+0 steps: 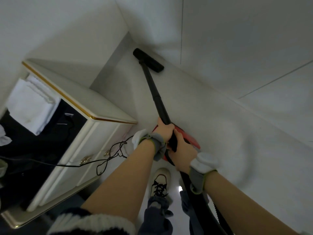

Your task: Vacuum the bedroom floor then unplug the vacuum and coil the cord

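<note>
Both hands gripped the black vacuum tube (155, 92). The left hand (165, 131) was curled round it higher up, and the right hand (183, 151) was wrapped round the handle part just below, the two nearly touching. The tube slanted away from the person to the flat black floor head (148, 60), which lay on the pale floor (118, 92) in the corner past the nightstand (101, 106). A red part of the vacuum (192, 140) showed under the hands, and the ribbed black hose (218, 212) ran back beside the right forearm. A thin black cable (108, 156) hung in loose loops in front of the nightstand drawers. A folded white cloth (30, 104) lay on the nightstand's dark top. One laced shoe (160, 182) stood below the hands.
</note>
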The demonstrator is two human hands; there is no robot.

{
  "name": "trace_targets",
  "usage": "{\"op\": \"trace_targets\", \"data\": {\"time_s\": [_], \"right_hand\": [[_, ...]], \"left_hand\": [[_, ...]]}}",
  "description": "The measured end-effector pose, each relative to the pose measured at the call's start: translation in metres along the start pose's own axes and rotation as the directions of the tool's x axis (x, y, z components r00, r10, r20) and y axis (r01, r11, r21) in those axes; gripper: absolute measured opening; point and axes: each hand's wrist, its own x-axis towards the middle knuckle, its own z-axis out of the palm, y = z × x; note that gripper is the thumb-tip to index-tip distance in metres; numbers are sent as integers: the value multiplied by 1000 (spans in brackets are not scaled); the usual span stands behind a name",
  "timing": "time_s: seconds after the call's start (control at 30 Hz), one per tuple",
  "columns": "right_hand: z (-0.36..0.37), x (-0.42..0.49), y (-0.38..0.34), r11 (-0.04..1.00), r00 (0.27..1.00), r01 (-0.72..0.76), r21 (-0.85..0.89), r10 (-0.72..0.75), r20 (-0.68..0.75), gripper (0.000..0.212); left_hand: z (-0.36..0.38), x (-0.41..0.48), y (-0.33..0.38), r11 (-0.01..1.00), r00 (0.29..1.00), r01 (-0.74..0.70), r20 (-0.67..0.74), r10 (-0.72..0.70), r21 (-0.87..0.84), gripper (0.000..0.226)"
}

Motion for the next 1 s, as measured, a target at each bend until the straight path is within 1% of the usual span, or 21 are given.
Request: {"op": "trace_targets", "data": {"time_s": [0.07, 0.1, 0.13, 0.17, 0.2, 0.23, 0.27, 0.3, 0.33, 0.37, 0.4, 0.43, 0.47, 0.53, 0.6, 0.7, 0.77, 0.87, 0.93, 1.0], "right_hand": [[-14, 5, -2, 993, 999, 33, 112, -31, -23, 56], [-23, 8, -1, 980, 1000, 15, 198, -10, -26, 48], [-32, 10, 1, 943, 999, -50, 330, 48, 15, 44], [-39, 13, 4, 864, 991, -128, 488, 93, 95, 44], [-44, 15, 7, 762, 976, -207, 613, 117, 184, 46], [-47, 17, 8, 674, 964, -253, 694, 110, 244, 47], [-48, 18, 9, 663, 960, -255, 704, 88, 264, 44], [-47, 17, 8, 687, 963, -226, 690, 52, 265, 36], [-45, 17, 6, 745, 969, -177, 643, 16, 248, 23], [-41, 15, 3, 804, 975, -126, 581, -7, 221, 15], [-39, 15, 4, 864, 984, -56, 500, -36, 173, 23], [-35, 16, 4, 898, 988, 2, 439, -71, 140, 39], [-31, 16, 5, 915, 989, 43, 401, -96, 115, 49], [-24, 14, 9, 927, 991, 68, 368, -106, 82, 57], [-19, 16, 14, 941, 997, 57, 332, -73, 35, 59], [-9, 22, 19, 967, 999, 42, 251, -35, -29, 61], [-2, 22, 21, 975, 999, 29, 221, -22, -34, 61], [6, 23, 19, 982, 998, 11, 191, 2, -67, 60], [8, 24, 13, 992, 995, 26, 127, -14, -97, 58], [6, 28, 9, 995, 994, 33, 98, -23, -103, 57]], "left_hand": [[-1, 1, 12, 997, 997, -39, -71, 43, 64, 48], [-1, 1, 19, 992, 994, -66, -81, 75, 105, 48], [0, 3, 24, 988, 991, -86, -88, 98, 130, 50], [-1, 5, 28, 986, 991, -86, -88, 99, 140, 51], [-1, 7, 30, 988, 993, -75, -81, 87, 137, 52], [-2, 6, 30, 990, 995, -61, -68, 70, 127, 52], [-3, 5, 28, 994, 997, -49, -48, 54, 101, 53], [-4, 3, 25, 995, 998, -49, -30, 51, 81, 55], [-5, 1, 22, 996, 998, -56, -22, 57, 68, 56], [-8, -1, 17, 997, 998, -60, -17, 61, 48, 56], [-8, -3, 14, 997, 997, -71, -9, 71, 10, 56], [-9, -5, 10, 996, 997, -82, -1, 82, -22, 54], [-9, -6, 6, 995, 996, -93, 6, 93, -38, 54], [-5, -6, 3, 993, 994, -112, 12, 112, -41, 54], [-1, -2, 0, 990, 992, -116, 35, 118, -76, 56], [2, 6, 2, 991, 996, -44, 75, 54, -130, 57], [2, 10, 3, 991, 995, 22, 96, -9, -136, 54], [0, 18, 9, 997, 997, 69, 36, -67, -41, 37], [-3, 23, 13, 997, 998, 53, -40, -51, 53, 39], [-4, 30, 15, 996, 992, 16, -129, -4, 93, 43]]}}
